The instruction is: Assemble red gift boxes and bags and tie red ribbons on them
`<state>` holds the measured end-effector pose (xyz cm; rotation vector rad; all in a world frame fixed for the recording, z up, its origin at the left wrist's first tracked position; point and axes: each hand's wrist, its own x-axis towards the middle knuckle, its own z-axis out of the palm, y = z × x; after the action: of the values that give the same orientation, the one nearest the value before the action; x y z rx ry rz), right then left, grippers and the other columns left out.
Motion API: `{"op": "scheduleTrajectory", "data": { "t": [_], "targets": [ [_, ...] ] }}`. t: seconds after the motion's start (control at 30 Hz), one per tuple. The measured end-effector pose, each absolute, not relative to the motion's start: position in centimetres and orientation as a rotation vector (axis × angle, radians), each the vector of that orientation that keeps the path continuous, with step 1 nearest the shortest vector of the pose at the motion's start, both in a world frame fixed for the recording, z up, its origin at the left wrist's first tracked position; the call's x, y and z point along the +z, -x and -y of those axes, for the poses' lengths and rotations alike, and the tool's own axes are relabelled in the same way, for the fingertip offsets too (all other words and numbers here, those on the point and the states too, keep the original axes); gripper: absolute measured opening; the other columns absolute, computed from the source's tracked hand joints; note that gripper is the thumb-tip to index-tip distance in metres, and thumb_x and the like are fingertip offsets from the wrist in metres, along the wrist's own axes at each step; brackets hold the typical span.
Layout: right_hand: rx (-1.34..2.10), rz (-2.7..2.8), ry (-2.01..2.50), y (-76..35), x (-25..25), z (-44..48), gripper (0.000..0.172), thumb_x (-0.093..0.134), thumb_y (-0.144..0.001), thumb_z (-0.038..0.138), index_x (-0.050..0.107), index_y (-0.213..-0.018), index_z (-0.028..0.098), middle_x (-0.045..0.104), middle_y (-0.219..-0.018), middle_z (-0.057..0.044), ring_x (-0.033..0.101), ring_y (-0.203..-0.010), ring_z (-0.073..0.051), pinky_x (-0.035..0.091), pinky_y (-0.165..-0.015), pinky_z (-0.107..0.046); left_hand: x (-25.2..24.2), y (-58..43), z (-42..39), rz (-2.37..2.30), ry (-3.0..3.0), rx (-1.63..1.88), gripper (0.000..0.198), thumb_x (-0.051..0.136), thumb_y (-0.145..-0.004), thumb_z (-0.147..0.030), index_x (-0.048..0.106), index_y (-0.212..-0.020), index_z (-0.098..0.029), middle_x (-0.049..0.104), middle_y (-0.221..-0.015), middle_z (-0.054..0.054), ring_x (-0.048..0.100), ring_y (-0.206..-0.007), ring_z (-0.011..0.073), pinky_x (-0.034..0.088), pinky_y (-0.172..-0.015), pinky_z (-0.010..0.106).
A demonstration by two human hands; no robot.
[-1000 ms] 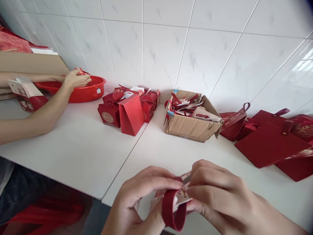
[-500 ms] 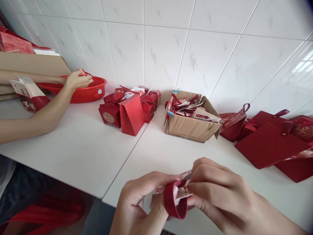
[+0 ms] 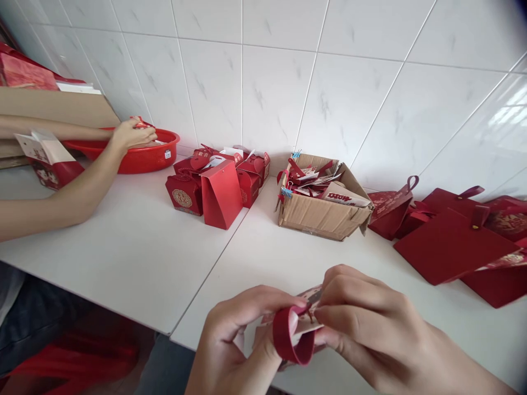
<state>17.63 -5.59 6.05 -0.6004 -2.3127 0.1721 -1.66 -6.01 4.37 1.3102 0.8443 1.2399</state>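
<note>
Left hand (image 3: 236, 332) curled, pinching a printed box (image 3: 312, 297) beside its red strap (image 3: 281, 333), right hand (image 3: 370, 321) pinching its edge

Vs 1 s ago: strap loop (image 3: 282, 330) is higher, its lower edge no longer dangling as far, and its opening looks rounder. My left hand (image 3: 233, 334) has shifted slightly toward my right hand (image 3: 366, 323), thumb up a little. Dark red sliver now shows on the printed card (image 3: 308, 326) at my right fingertips. Co-worker side: pale bit (image 3: 159, 142) now visible in the red basin (image 3: 144, 161).
</note>
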Motion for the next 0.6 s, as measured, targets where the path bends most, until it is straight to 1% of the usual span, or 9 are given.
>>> {"op": "scheduleTrajectory", "data": {
  "t": [0.13,0.27,0.37,0.47,0.6],
  "targets": [
    [0.177,2.312,0.605,-17.8,5.9,5.5,0.015,0.052,-0.089,0.004,0.058,-0.098,0.014,0.057,-0.077,-0.007,0.053,-0.067,-0.016,0.044,-0.063,-0.031,4.3,1.4,6.1,-0.824,-1.22,1.224,0.007,0.073,-0.077,-0.03,0.077,-0.076,-0.024,0.075,-0.076,-0.001,0.067,-0.064,0.0122,0.053,-0.056,0.014],
    [0.176,2.316,0.597,-17.8,6.0,5.4,0.017,0.052,-0.088,0.004,0.057,-0.1,0.014,0.057,-0.078,-0.007,0.053,-0.069,-0.016,0.044,-0.063,-0.031,4.2,1.3,6.1,-0.799,-1.12,1.232,0.005,0.074,-0.077,-0.03,0.078,-0.078,-0.028,0.075,-0.074,-0.003,0.068,-0.065,0.0111,0.053,-0.056,0.011],
    [0.176,2.317,0.604,-17.8,6.0,5.4,0.018,0.053,-0.088,0.004,0.058,-0.102,0.014,0.057,-0.078,-0.007,0.051,-0.068,-0.016,0.043,-0.063,-0.031,3.9,1.4,5.9,-0.804,-1.131,1.236,0.005,0.076,-0.075,-0.03,0.079,-0.08,-0.03,0.077,-0.078,-0.003,0.071,-0.072,0.0127,0.055,-0.063,0.012],
    [0.192,2.316,0.608,-17.7,6.0,5.4,0.019,0.055,-0.087,0.002,0.058,-0.103,0.012,0.058,-0.078,-0.008,0.048,-0.067,-0.015,0.042,-0.062,-0.031,3.4,1.7,5.7,-0.866,-1.134,1.236,0.01,0.075,-0.076,-0.035,0.079,-0.081,-0.027,0.078,-0.08,0.0,0.072,-0.075,0.015,0.056,-0.067,0.015],
    [0.214,2.321,0.606,-17.7,6.1,5.5,0.02,0.057,-0.085,0.0,0.057,-0.102,0.011,0.058,-0.079,-0.008,0.048,-0.07,-0.015,0.042,-0.063,-0.031,3.0,1.8,5.7,-0.908,-1.067,1.231,0.019,0.076,-0.075,-0.039,0.076,-0.08,-0.021,0.076,-0.074,0.002,0.071,-0.07,0.016,0.057,-0.063,0.017]
  ]
}}
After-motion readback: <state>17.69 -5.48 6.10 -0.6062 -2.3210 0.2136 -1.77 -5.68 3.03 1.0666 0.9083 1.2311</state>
